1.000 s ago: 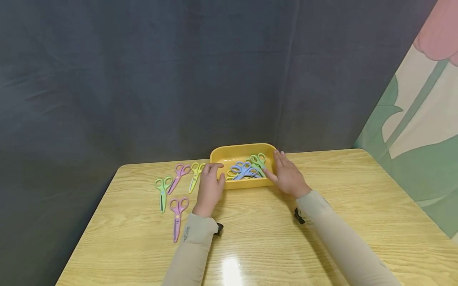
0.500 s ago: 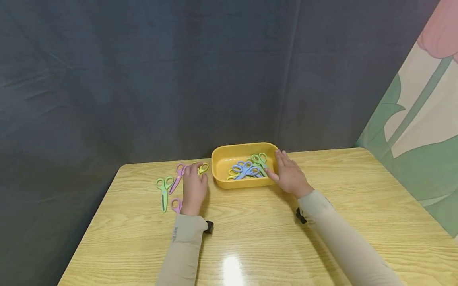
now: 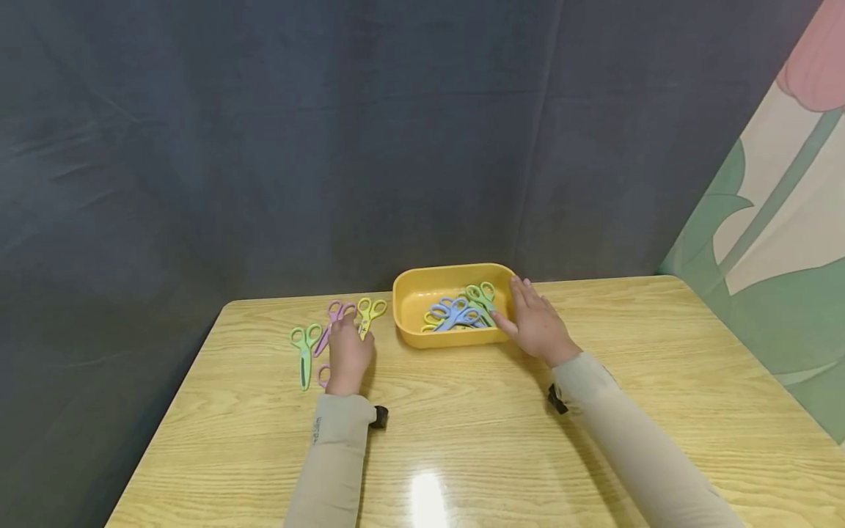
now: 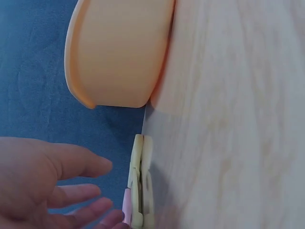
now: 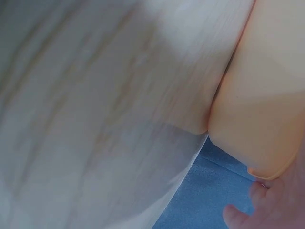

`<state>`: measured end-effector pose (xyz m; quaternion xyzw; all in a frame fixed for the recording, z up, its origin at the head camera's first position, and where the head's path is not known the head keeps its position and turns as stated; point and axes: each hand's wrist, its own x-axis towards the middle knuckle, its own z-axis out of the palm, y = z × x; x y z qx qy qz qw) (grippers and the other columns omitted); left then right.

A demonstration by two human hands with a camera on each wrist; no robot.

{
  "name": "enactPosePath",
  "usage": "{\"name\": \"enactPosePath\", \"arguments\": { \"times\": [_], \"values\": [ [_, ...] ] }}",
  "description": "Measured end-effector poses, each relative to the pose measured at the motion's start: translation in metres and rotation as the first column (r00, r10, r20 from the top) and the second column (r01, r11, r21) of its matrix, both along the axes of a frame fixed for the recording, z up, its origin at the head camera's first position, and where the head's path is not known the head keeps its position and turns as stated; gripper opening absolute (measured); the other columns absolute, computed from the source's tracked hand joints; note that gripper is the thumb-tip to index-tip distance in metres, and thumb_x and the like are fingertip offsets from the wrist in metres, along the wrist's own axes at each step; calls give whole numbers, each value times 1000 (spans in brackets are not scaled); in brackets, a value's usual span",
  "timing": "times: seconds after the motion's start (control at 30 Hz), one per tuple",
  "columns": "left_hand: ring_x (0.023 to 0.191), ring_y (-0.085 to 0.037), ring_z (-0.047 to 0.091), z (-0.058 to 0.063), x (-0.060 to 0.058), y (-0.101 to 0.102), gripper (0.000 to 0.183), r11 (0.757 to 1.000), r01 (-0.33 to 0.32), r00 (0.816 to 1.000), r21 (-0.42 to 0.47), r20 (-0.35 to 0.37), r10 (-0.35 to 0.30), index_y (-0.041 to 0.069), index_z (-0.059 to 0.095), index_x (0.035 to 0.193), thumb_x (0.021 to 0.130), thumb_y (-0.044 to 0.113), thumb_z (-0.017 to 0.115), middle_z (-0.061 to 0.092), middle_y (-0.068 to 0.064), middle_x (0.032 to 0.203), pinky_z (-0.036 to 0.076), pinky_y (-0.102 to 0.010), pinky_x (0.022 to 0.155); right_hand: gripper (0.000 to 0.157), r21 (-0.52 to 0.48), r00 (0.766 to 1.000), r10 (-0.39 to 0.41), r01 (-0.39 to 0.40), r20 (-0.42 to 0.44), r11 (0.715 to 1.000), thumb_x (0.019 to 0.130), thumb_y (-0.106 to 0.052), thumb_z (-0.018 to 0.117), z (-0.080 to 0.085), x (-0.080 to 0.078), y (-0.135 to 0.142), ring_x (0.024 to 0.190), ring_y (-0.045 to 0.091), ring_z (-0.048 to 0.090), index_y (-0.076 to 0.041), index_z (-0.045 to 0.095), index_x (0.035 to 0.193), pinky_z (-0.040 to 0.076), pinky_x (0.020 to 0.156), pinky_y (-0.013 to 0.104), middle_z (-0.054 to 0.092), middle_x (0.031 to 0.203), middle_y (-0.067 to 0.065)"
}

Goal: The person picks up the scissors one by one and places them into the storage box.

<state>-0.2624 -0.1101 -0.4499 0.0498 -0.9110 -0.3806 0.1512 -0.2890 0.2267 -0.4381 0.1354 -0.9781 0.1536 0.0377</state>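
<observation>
My left hand [image 3: 350, 356] hovers over the table with its fingers spread, holding nothing. Under and beside it lie yellow scissors [image 3: 372, 309] and pink scissors [image 3: 335, 309], both partly covered by the hand. In the left wrist view, the fingertips come close to the yellow scissors [image 4: 137, 179] and a bit of pink handle [image 4: 127, 205]. A second pair of pink scissors [image 3: 322, 375] is mostly hidden; green scissors [image 3: 305, 356] lie further left. My right hand [image 3: 538, 326] rests on the right end of a yellow bin [image 3: 422, 340], fingers straight, thumb over the front rim.
Inside the bin are blue scissors [image 3: 455, 314], green scissors [image 3: 482, 295] and a yellow pair [image 3: 429, 321], overlapping. A dark curtain [image 3: 409, 147] hangs right behind the wooden table [image 3: 449, 411]. A wall with a painted flower [image 3: 779, 213] stands to the right.
My left hand has left the bin's left end and moved left over the scissors on the table. The yellow scissors beside it have turned slightly. My right hand stays at the bin.
</observation>
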Motion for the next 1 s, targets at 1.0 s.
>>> {"name": "enactPosePath", "arguments": {
  "times": [1.0],
  "values": [
    [108,-51,56,-11,-2,-4,28,990,-36,996,-140,74,47,-16,67,114,88,-4,66,64,-34,110,43,-58,98,82,-7,1000,7,-7,-4,1000,107,-46,44,1,1,-1,152,44,12,11,15,157,16,120,61,15,164,28]
  ]
}}
